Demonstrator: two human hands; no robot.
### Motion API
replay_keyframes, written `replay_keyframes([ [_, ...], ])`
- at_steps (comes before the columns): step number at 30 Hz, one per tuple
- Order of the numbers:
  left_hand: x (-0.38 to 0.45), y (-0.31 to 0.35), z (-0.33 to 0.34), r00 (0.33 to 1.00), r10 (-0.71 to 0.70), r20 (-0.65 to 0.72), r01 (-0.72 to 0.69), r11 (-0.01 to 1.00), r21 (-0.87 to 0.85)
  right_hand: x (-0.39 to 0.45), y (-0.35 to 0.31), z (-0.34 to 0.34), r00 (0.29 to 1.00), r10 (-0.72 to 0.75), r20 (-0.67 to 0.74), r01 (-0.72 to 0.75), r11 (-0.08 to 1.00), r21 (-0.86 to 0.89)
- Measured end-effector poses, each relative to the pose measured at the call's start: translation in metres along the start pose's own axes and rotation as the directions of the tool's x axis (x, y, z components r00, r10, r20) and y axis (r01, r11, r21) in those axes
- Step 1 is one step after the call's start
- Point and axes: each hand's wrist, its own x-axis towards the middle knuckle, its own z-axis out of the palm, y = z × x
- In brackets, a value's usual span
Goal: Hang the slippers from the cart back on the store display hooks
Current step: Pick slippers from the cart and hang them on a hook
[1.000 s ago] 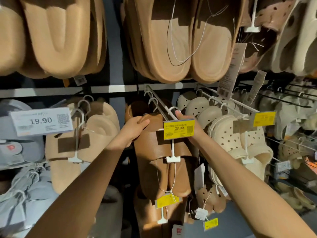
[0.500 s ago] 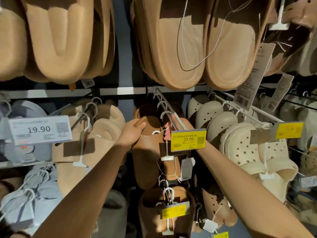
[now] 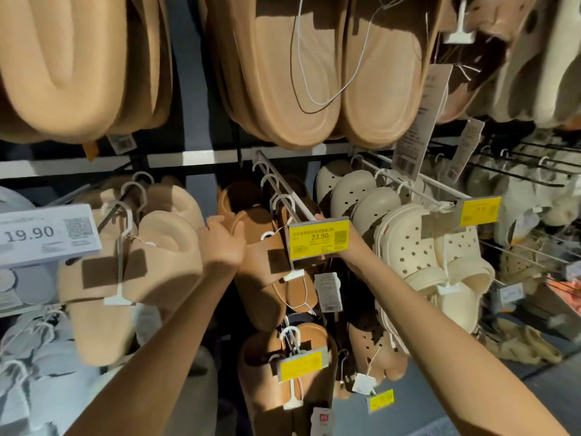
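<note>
A pair of brown slippers (image 3: pixel 267 278) on a white plastic hanger hangs tilted just below the white display hook (image 3: pixel 283 196) at the centre. My left hand (image 3: pixel 223 240) grips the top of the left slipper. The hanger's small loop (image 3: pixel 267 236) sits left of the hook's tip, and I cannot tell whether it is on the hook. My right hand (image 3: pixel 344 261) is mostly hidden behind the yellow 23.90 price tag (image 3: pixel 319 237) at the hook's end, with fingertips showing at the tag's top and bottom edges. More brown pairs hang further back on this hook.
Tan slippers (image 3: pixel 135 262) hang to the left behind a white 19.90 tag (image 3: pixel 47 234). Cream perforated clogs (image 3: pixel 421 247) hang on the hook to the right. Large tan soles (image 3: pixel 301 73) hang overhead. Another brown pair (image 3: pixel 283 372) hangs below.
The brown pair has risen and tilted left, its hanger loop now near the hook's tip. Both hands stay by the hook end while the view has shifted closer.
</note>
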Motion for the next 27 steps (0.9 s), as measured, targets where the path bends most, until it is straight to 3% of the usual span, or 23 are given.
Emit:
replay_keyframes([
  [2, -0.025, -0.003, 0.002, 0.936, 0.27, -0.226, -0.239, 0.958, 0.156, -0.009, 0.01, -0.012, 0.998, -0.044, -0.04, 0.042, 0.997, -0.058],
  [4, -0.057, -0.003, 0.01, 0.84, 0.484, -0.245, -0.462, 0.875, 0.146, -0.032, 0.015, -0.022, 0.994, -0.031, -0.109, 0.026, 0.998, -0.049],
  [5, -0.074, -0.001, 0.015, 0.831, 0.526, -0.181, -0.515, 0.851, 0.108, -0.043, 0.016, -0.026, 0.991, -0.041, -0.13, 0.034, 0.998, -0.058],
  [7, -0.106, 0.011, 0.026, 0.859, 0.495, 0.13, -0.496, 0.868, -0.025, -0.069, 0.019, -0.035, 0.972, -0.069, -0.223, 0.046, 0.993, -0.107],
  [9, -0.136, 0.026, 0.039, 0.788, 0.442, 0.429, -0.452, 0.888, -0.085, -0.098, 0.023, -0.049, 0.926, -0.132, -0.354, 0.039, 0.966, -0.257],
  [12, -0.178, 0.055, 0.041, 0.652, 0.548, 0.525, -0.49, 0.832, -0.259, -0.154, 0.026, -0.076, 0.827, -0.259, -0.498, -0.02, 0.873, -0.487],
  [15, -0.223, 0.097, 0.037, 0.538, 0.679, 0.499, -0.545, 0.732, -0.408, -0.219, 0.03, -0.108, 0.666, -0.372, -0.646, -0.13, 0.795, -0.592],
  [19, -0.287, 0.153, 0.047, 0.327, 0.83, 0.452, -0.578, 0.554, -0.599, -0.307, 0.045, -0.149, 0.426, -0.43, -0.796, -0.288, 0.769, -0.57],
  [22, -0.341, 0.187, 0.068, 0.164, 0.893, 0.419, -0.565, 0.433, -0.702, -0.369, 0.066, -0.183, 0.26, -0.415, -0.872, -0.43, 0.759, -0.49],
  [27, -0.432, 0.238, 0.105, -0.059, 0.921, 0.386, -0.466, 0.317, -0.826, -0.464, 0.098, -0.227, -0.093, -0.383, -0.919, -0.466, 0.832, -0.3],
])
